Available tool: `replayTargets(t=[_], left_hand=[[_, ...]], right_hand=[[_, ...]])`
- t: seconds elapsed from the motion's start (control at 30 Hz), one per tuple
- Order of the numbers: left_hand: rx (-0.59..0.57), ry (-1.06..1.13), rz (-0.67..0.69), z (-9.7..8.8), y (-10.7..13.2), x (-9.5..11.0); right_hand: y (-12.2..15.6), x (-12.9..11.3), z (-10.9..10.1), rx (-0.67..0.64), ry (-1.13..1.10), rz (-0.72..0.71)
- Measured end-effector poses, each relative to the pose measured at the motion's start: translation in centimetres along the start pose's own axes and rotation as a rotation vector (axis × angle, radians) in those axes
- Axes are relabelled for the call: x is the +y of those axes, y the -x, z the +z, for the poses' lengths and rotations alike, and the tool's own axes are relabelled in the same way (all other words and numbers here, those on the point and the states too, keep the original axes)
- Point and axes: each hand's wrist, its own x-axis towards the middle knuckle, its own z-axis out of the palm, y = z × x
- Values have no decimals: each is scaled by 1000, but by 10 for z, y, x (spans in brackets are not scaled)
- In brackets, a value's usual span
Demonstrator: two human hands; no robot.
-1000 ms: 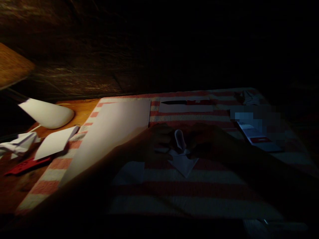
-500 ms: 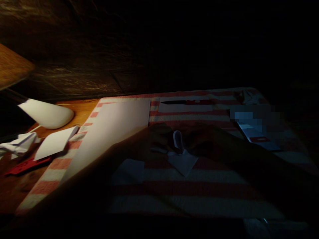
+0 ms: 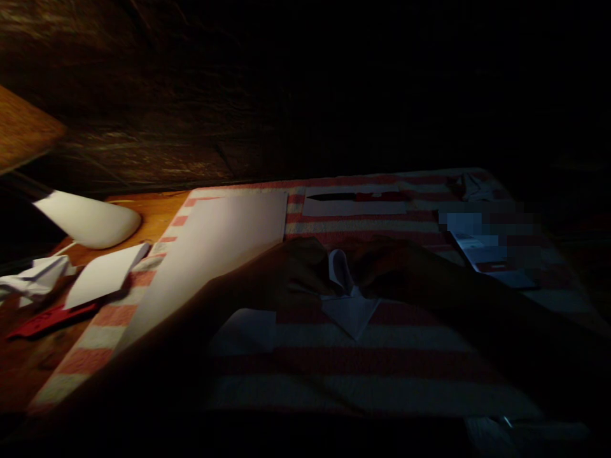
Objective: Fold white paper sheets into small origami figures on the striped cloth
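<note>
The scene is very dark. A small folded white paper piece [image 3: 351, 310] lies on a red and white striped cloth [image 3: 363, 356], its point towards me and a curled flap standing up at its far end. My left hand [image 3: 298, 270] and my right hand [image 3: 382, 267] meet at that flap, both with fingers closed in a pinch on the paper. Both forearms lie in deep shadow across the cloth.
A large white sheet [image 3: 219, 242] lies left of my hands, and a small white sheet [image 3: 245, 331] just in front of my left arm. A white lamp head [image 3: 88, 219], loose papers [image 3: 102, 273] and a red card [image 3: 45, 318] sit on the wooden tabletop at left. A booklet [image 3: 496, 264] and a paper strip [image 3: 356, 205] lie further back.
My hands have closed in a little around the curled flap, which now stands slightly higher and further back. The rest of the paper stays put.
</note>
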Motion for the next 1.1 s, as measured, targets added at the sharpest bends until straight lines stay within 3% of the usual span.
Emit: replayTargets(t=[0.5, 0.8, 1.1], left_hand=[[-1, 20, 25, -2, -2, 3], [60, -116, -3, 6, -7, 17], [143, -156, 111, 12, -3, 14]], right_hand=[[-4, -1, -1, -81, -77, -3], [0, 3, 3, -90, -77, 26], [5, 6, 7, -61, -37, 70]])
